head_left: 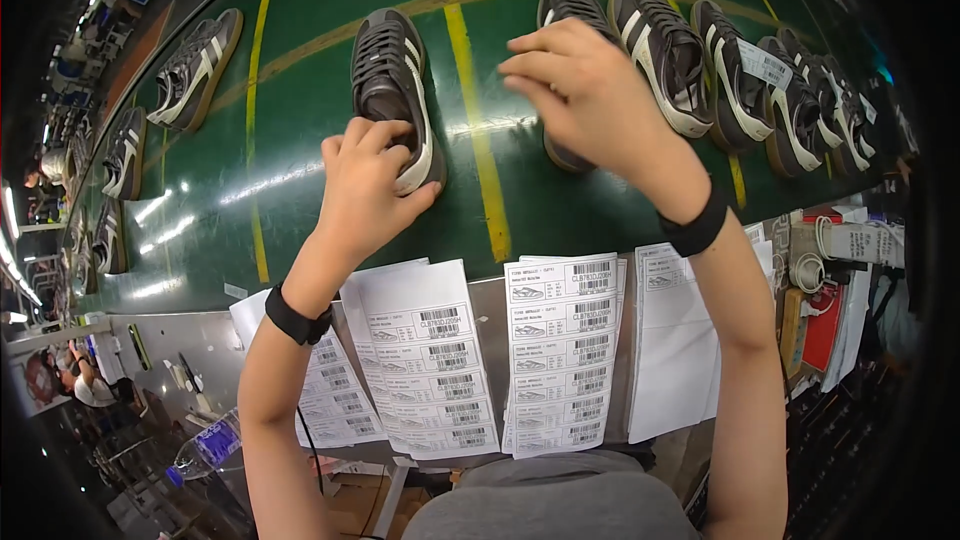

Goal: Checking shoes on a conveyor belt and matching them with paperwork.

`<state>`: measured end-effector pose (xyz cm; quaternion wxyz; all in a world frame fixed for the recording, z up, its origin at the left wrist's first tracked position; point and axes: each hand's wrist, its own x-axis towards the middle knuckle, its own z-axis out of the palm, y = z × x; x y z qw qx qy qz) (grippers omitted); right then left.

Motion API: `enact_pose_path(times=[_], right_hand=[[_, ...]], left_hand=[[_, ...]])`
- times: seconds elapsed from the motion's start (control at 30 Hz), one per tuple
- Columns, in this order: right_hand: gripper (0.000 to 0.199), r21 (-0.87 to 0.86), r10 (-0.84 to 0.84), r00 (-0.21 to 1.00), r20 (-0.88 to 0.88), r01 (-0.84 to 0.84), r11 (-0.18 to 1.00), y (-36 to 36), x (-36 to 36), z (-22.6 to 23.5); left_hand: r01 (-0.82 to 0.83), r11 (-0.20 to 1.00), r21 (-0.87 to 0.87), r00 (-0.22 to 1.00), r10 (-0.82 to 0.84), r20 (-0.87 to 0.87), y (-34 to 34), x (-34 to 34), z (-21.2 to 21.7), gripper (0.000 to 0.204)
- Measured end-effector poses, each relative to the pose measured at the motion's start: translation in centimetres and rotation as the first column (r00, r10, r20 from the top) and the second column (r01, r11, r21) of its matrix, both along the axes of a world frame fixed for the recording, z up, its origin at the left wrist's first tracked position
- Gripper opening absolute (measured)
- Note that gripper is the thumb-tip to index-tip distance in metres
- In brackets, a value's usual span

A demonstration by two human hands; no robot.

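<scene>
Left hand clamps the heel of a dark shoe lying on the green belt, so a loose hold w/ the belt running could skew it. Right hand hovers over the next shoe, fingertips pinched narrow; can't tell if it holds anything, maybe a label, which could drop or stick crooked.

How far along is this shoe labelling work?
Done: shoes at the right already carry white tags. In hand: the left hand rests on a dark shoe; the right hand hovers over another. Left: untagged shoes farther left, and label sheets still full.
</scene>
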<state>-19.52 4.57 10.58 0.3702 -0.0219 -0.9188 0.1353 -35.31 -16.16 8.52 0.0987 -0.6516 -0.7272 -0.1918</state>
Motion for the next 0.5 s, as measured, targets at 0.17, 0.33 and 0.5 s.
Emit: enact_pose_path(times=[0.17, 0.33, 0.5], right_hand=[[0.035, -0.203, 0.12, 0.991, 0.062, -0.105, 0.974, -6.2, 0.7, 1.2], [0.021, -0.378, 0.375, 0.9, 0.22, -0.276, 0.884, -8.9, 4.3, 4.9], [0.011, -0.882, 0.481, 0.812, 0.33, 0.083, 0.465, -6.6, 2.7, 3.4]], left_hand=[[0.26, 0.941, -0.217, 0.891, -0.147, 0.429, -1.1, 7.6, 7.2, 0.024], [0.571, 0.818, -0.064, 0.603, -0.365, 0.71, -4.1, 11.5, 12.3, 0.028], [0.592, 0.796, -0.126, 0.623, -0.353, 0.698, -4.5, 12.3, 11.3, 0.026]])
